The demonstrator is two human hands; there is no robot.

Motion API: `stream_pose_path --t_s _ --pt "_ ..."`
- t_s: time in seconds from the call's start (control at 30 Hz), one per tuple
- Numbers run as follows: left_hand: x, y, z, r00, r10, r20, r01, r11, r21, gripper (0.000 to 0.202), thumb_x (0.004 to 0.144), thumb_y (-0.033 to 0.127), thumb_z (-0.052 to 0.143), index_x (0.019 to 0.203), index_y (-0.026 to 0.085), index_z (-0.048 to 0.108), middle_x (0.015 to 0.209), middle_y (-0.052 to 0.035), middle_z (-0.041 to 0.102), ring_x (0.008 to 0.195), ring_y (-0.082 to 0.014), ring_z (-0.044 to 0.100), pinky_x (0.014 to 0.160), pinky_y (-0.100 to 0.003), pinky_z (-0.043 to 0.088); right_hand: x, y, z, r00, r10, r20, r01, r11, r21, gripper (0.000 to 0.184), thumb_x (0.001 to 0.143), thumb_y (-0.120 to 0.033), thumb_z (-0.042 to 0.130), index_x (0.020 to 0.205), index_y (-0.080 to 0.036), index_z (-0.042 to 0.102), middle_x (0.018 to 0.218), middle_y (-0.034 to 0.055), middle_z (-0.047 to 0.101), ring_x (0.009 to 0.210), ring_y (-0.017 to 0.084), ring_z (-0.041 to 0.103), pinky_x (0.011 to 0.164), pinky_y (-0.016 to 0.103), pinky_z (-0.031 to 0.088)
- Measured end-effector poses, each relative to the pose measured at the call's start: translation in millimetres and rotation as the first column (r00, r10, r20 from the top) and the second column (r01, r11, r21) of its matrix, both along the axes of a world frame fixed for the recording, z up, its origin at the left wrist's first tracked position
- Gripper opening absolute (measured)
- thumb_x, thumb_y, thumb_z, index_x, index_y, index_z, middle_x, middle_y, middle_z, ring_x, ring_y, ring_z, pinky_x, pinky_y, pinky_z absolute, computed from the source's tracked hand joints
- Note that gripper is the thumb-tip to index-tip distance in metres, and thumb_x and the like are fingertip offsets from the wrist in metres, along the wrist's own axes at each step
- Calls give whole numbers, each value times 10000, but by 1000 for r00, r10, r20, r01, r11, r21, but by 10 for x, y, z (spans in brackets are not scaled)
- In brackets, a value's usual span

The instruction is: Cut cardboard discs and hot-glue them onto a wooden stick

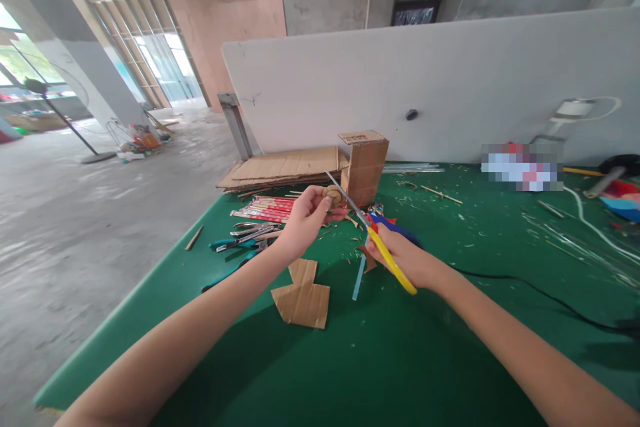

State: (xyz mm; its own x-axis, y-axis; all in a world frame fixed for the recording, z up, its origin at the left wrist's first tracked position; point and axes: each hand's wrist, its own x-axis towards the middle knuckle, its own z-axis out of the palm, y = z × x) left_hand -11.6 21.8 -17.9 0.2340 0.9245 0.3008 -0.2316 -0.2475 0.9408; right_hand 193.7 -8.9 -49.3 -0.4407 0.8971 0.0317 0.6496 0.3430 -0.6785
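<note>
My left hand (314,208) pinches a small round piece of cardboard (333,196) above the green table. In my right hand (397,253) is a pair of scissors (360,212) with yellow and red handles, pointing up and to the left. The blades pass right beside the cardboard piece; whether they touch it I cannot tell. Behind the scissors stands an upright cardboard box (367,170). A cut cardboard shape (303,300) lies flat on the table below my left hand. Partly hidden behind my right hand is a blue object (407,235).
Flat cardboard sheets (285,165) are stacked at the back left, near red-and-white wrapped sticks (267,209). Pliers with teal handles (230,271) lie to the left. A translucent blue strip (359,278) and scraps lie centrally. A black cord (530,280) crosses the right side.
</note>
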Motion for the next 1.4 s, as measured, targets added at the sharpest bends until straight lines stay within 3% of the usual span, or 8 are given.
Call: stream_pose_path --t_s 0.13,0.37,0.57,0.73,1.07,1.27,1.4 --pt "-1 4 -9 1000 14 3 -14 1000 4 173 847 286 566 879 160 453 798 -9 647 743 -131 687 719 -268 562 -14 5 -37 1000 -18 -4 18 1000 9 360 867 -581 388 830 -225 349 724 5 480 608 149 446 565 302 378" --pt "-103 78 46 992 2 -129 7 997 73 222 818 329 600 900 149 499 779 -16 656 698 -136 684 692 -282 575 -17 37 -106 997 -48 -56 50 998 39 350 869 -562 408 835 -215 378 779 27 517 656 151 477 607 309 408" --pt "-121 107 20 992 -13 -128 24 996 88 221 825 332 587 910 150 497 807 -21 653 707 -136 686 700 -287 579 44 67 -141 991 -22 -133 25 999 21 379 841 -591 443 939 -225 450 742 18 531 655 174 528 594 320 430" --pt "-121 123 -2 991 -13 -132 24 996 86 212 829 331 581 901 154 487 819 -18 650 721 -135 686 714 -293 576 48 88 -178 988 -36 -148 36 999 3 385 842 -601 433 918 -224 440 748 10 527 662 164 532 616 315 439" --pt "-170 110 51 980 24 -198 -17 999 37 278 794 371 607 931 149 510 862 -46 669 748 -156 685 708 -301 562 4 108 -129 987 -18 -157 11 999 -48 361 822 -559 506 857 -214 403 796 16 565 681 153 543 609 292 437" --pt "-250 154 122 959 -22 -282 31 999 28 288 797 378 601 944 144 520 870 -57 675 771 -178 684 725 -330 564 -60 55 -104 985 -106 -138 101 994 -47 380 835 -580 472 888 -210 401 820 33 575 680 161 559 596 299 450" --pt "-251 134 172 952 -12 -307 27 999 47 278 807 376 589 937 142 511 841 -47 665 749 -171 682 735 -343 571 -79 1 -41 986 -102 -134 96 994 -49 378 837 -574 473 894 -209 391 818 25 560 679 158 555 621 307 449"
